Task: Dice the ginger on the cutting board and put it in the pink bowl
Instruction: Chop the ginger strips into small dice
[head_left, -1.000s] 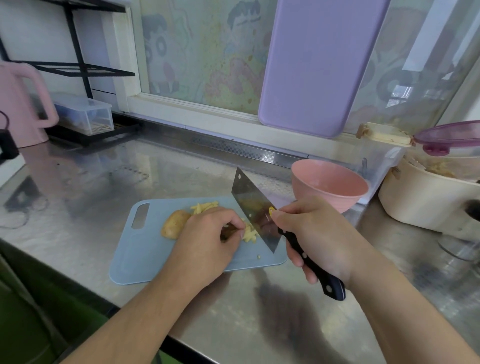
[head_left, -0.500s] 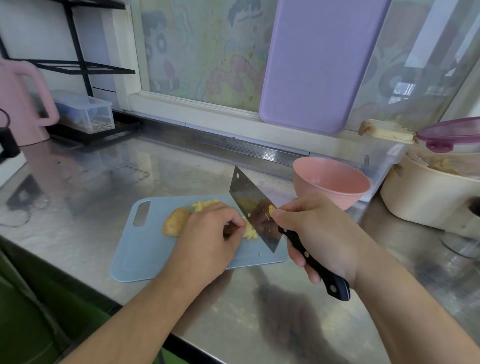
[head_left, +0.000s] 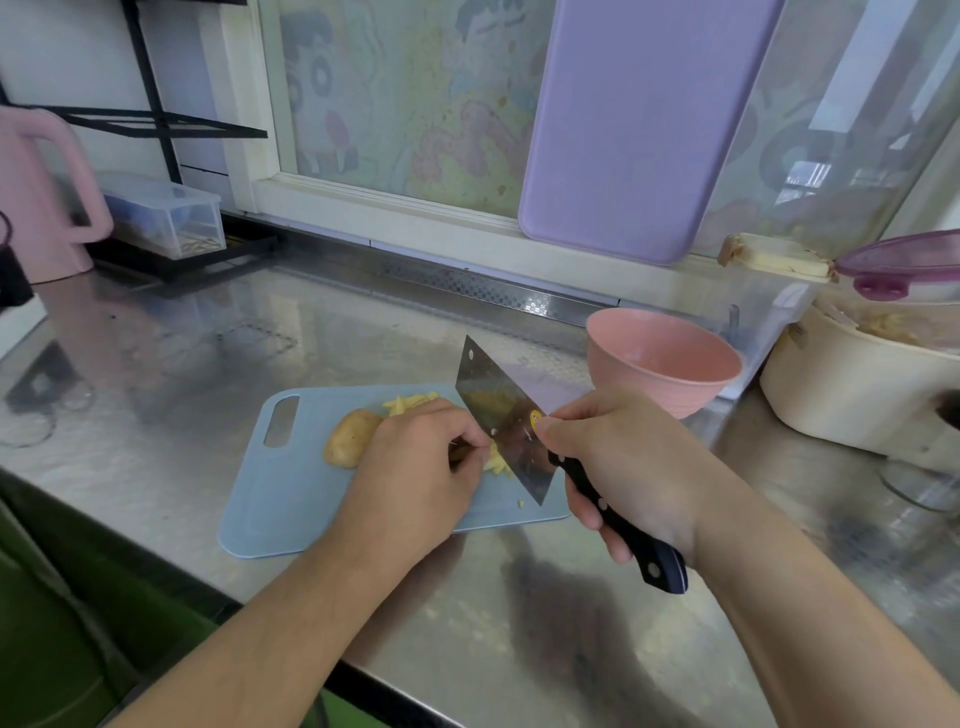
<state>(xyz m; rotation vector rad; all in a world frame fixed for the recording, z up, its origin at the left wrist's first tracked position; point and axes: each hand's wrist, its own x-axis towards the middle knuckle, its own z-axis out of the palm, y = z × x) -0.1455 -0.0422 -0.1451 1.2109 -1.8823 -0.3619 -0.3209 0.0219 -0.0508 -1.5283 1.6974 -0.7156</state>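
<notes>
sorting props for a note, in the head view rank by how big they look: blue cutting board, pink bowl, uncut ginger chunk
1. blue cutting board
2. pink bowl
3. uncut ginger chunk

The board lies nearer the camera, but the gaps look clear.

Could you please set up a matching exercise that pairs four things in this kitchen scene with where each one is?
Things:
1. cleaver
2. pink bowl
3. whole ginger piece
4. purple cutting board

Places:
A. propped upright against the window
B. on the blue cutting board, beside the left hand
C. held by its black handle in the right hand
D. on the steel counter, beyond the right hand

Pairs: 1-C, 2-D, 3-B, 4-A
</notes>
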